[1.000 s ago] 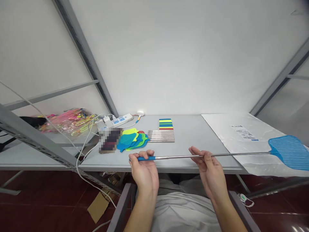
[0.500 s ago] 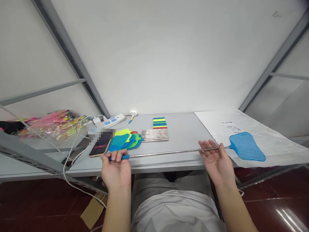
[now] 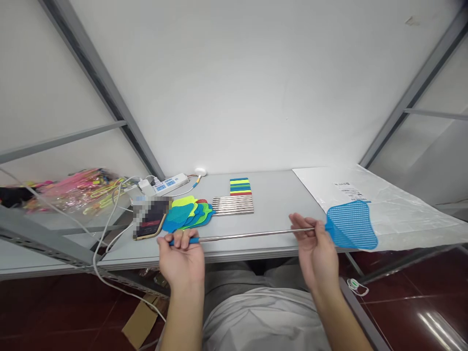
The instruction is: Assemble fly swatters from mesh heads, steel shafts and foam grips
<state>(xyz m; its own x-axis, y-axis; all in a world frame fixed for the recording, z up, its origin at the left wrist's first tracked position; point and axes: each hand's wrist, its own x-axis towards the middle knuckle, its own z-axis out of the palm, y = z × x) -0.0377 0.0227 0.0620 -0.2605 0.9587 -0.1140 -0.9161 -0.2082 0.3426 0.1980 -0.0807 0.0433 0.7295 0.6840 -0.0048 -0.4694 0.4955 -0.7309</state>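
Note:
A blue fly swatter (image 3: 350, 226) with a telescopic metal rod (image 3: 252, 235) lies level in front of me, above the front edge of the grey table (image 3: 278, 200). My left hand (image 3: 181, 256) is closed round its blue grip at the left end. My right hand (image 3: 316, 246) is closed on the rod just left of the blue mesh head. Behind the left hand lie several blue, green and yellow swatter heads (image 3: 188, 214), a row of metal rods (image 3: 233, 205) and a stack of coloured grips (image 3: 240, 185).
A phone (image 3: 149, 222) lies left of the swatter heads. A power strip (image 3: 166, 184) with white cables sits at the back left. A clear plastic bag (image 3: 373, 202) covers the table's right end. Pink and yellow packaged items (image 3: 78, 190) lie on the left shelf. Grey frame bars slant on both sides.
The rod has become much shorter: the blue head moved left toward my right hand, which now grips right beside it. My left hand kept hold of the grip.

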